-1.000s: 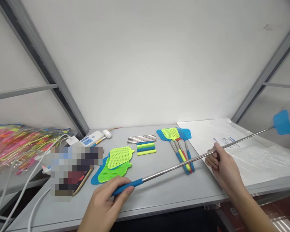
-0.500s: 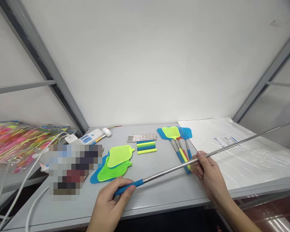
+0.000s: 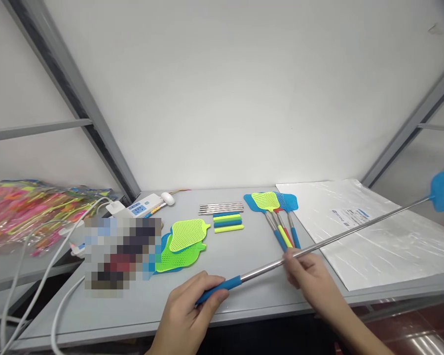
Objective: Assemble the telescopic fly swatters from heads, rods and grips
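Observation:
A long fly swatter (image 3: 333, 237) with a blue grip, a metal telescopic rod and a blue head slants up to the right above the table's front. My left hand (image 3: 194, 308) is closed around its blue grip. Further along, my right hand (image 3: 305, 271) pinches the metal rod between thumb and fingers. Behind the right hand lie several short fly swatters (image 3: 277, 222) with blue, green and red grips. Loose green and blue swatter heads (image 3: 183, 246) overlap at the left. Between them are several metal rods (image 3: 221, 208) and several coloured grip sleeves (image 3: 228, 228).
A white wrapped package (image 3: 385, 251) with a label covers the table's right side. At the left stand a power strip (image 3: 144, 204), a white mouse (image 3: 167, 198), white cables (image 3: 54, 266) and a blurred-out item (image 3: 124, 256). Bagged colourful goods (image 3: 33, 212) lie on a neighbouring surface.
My right hand has slid down the rod towards the grip, so the two hands are closer together. More of the blue head shows at the right edge. The view has shifted slightly.

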The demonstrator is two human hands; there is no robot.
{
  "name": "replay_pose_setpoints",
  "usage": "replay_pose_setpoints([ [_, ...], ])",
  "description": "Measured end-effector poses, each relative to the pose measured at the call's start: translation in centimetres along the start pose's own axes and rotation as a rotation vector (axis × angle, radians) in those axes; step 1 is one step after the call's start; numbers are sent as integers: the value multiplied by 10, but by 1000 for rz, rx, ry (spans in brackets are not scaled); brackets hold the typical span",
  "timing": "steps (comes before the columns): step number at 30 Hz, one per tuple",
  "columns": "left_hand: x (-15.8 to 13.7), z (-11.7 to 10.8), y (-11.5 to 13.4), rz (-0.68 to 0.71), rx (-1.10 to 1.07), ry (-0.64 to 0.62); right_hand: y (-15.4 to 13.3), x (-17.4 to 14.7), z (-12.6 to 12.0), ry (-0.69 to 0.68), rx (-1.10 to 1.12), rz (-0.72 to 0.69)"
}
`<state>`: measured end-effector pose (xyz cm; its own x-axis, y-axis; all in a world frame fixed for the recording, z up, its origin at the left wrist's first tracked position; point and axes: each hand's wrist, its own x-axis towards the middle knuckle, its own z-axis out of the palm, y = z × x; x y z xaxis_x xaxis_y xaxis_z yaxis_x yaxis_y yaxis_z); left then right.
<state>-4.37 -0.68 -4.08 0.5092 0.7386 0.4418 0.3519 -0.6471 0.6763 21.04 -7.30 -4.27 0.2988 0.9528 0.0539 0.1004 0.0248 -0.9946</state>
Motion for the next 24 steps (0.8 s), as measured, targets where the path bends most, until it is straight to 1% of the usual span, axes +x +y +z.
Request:
replay_pose_setpoints([
  [3,-1,-5,-7,29,34,42,1,4,-17,126,179,10],
  [7,-1,-14,-17,69,103,131,-8,12,-36,337,401,-65],
  [11,1,-24,-29,121,197,221,-17,19,-66,511,518,-101],
  [13,2,-27,-33,142,233,229,-17,21,-77,529,529,-87],
  [15,3,-29,-36,162,260,221,-12,24,-81,479,535,-25],
  [18,2,-30,-39,175,291,224,-3,30,-80,412,547,57],
  [21,2,-31,-42,179,311,241,2,35,-84,472,576,49],
  [24,3,-35,-48,168,306,243,2,37,-103,570,590,-35],
])
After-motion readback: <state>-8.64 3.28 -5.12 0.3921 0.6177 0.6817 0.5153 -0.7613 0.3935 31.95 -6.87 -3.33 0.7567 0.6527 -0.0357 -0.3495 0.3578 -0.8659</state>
